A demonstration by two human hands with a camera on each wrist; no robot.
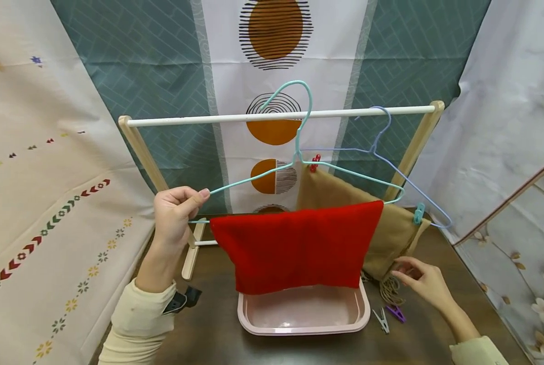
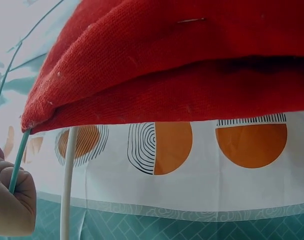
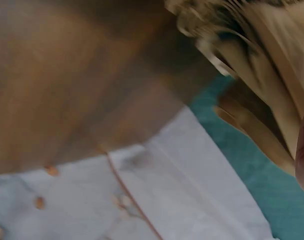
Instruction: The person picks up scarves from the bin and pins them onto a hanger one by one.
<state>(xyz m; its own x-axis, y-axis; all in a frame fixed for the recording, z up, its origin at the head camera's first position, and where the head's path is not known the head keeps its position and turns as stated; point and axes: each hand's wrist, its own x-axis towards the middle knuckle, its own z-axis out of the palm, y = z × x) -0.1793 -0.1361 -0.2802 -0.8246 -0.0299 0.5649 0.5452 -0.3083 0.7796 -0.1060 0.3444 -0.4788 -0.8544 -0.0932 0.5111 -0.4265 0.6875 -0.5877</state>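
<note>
My left hand (image 1: 173, 210) grips the left end of a mint-green clothes hanger (image 1: 249, 181), whose hook rises above the rail in the head view. A red cloth (image 1: 299, 248) hangs folded over the hanger's lower bar and, in the left wrist view, covers the upper part. My right hand (image 1: 422, 284) is at the lower right edge of a brown cloth (image 1: 390, 243), thumb and forefinger slightly apart beside it. That cloth hangs from a lilac hanger (image 1: 409, 180) by a red clothespin (image 1: 315, 162) and a teal clothespin (image 1: 419, 213).
A white rail (image 1: 199, 119) on wooden legs spans the back. Under the red cloth stands a pink basin (image 1: 299, 332). On the dark table lie a grey clothespin (image 1: 382, 321), a purple clothespin (image 1: 396, 314) and a bundle of brown cord (image 1: 390, 293).
</note>
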